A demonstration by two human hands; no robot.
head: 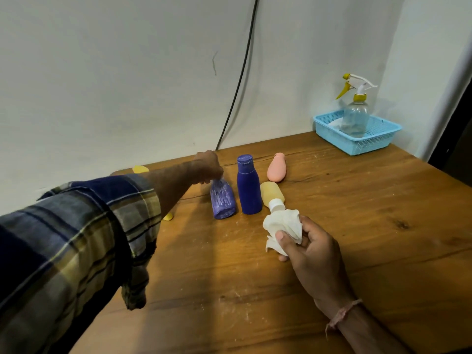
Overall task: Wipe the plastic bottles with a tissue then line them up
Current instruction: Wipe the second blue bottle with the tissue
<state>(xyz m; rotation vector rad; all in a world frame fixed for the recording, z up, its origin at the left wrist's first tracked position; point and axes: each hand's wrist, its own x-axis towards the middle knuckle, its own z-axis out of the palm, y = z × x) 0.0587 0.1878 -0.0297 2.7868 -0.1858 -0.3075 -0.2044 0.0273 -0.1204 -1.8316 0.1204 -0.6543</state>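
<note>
My left hand (208, 167) grips the top of a translucent purple bottle (222, 200) that stands on the wooden table (357, 226). Right beside it stands a dark blue bottle (248, 186) with its cap on. A yellow bottle (272, 195) with a white cap lies on its side just right of the blue one. Behind it, a pink bottle (276, 167) also lies on the table. My right hand (306, 244) holds a crumpled white tissue (282, 228) close to the yellow bottle's cap. Two yellow objects (140, 169) show partly behind my left arm.
At the table's far right corner sits a blue mesh basket (378, 141) holding a clear spray bottle (355, 116) with a yellow and white trigger. A black cable (240, 80) hangs down the white wall behind the table. The table's right edge runs near a dark gap.
</note>
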